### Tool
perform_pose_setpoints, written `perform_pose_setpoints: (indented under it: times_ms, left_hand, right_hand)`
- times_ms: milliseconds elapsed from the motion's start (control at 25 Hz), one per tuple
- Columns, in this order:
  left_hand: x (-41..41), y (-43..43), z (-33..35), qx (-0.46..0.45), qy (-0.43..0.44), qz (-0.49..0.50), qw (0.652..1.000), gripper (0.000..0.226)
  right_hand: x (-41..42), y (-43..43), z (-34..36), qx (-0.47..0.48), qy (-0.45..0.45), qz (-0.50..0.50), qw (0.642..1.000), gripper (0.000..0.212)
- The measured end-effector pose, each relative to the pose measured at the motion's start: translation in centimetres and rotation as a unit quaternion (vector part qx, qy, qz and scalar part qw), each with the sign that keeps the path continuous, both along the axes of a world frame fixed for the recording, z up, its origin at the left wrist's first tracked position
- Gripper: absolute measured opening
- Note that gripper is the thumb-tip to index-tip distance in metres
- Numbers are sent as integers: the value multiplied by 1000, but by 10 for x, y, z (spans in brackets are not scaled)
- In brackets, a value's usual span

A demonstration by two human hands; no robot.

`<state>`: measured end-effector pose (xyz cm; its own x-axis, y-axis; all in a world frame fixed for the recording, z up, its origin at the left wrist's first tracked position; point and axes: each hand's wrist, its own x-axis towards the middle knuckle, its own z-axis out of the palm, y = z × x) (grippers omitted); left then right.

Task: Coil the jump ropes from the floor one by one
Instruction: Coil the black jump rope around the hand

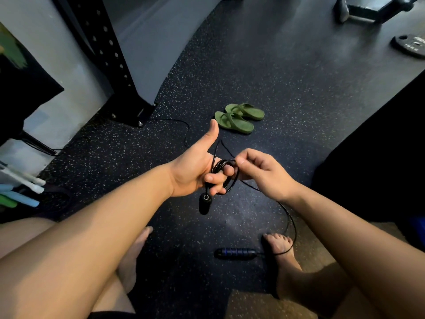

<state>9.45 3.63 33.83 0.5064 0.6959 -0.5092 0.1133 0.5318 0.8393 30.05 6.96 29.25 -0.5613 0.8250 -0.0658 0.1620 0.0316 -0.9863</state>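
The thin black jump rope [224, 162] is in mid-air between your knees, several loops of it wound round the curled fingers of your left hand [195, 171], whose thumb sticks straight up. Your right hand [259, 173] is just beside it, thumb and forefinger pinching the cord at the top of the coil, the other fingers curled in. One smooth black handle [204, 204] hangs below your left hand, pointing down. From your right hand the loose cord curves down, crosses the toes of your bare right foot [282, 263] and meets the second handle, black with blue rings [235, 253]. That handle lies on the black speckled rubber floor [299, 88] with its long axis running left to right, just beside that foot. Beyond your hands lies a pair of green rubber sandals [239, 118], and another thin black cord [188, 131] trails near the bolted foot of a black perforated steel upright [110, 54]. A dark weight plate [411, 46] is cut off at the right edge. Pale blue, white and green items [20, 194] at the left edge are too cropped to identify. Your fingers hide how many loops the coil has.
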Motion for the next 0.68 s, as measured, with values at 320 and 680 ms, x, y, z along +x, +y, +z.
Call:
perform_pose_setpoints:
  times_ms: [320, 680]
  left_hand:
    - [3, -5, 3, -15, 5, -87, 996, 103]
    - [2, -2, 0, -28, 25, -78, 996, 107]
  right_hand:
    - [-1, -7, -8, -89, -73, 185, 976, 52]
    - [2, 0, 5, -90, -19, 37, 995, 46]
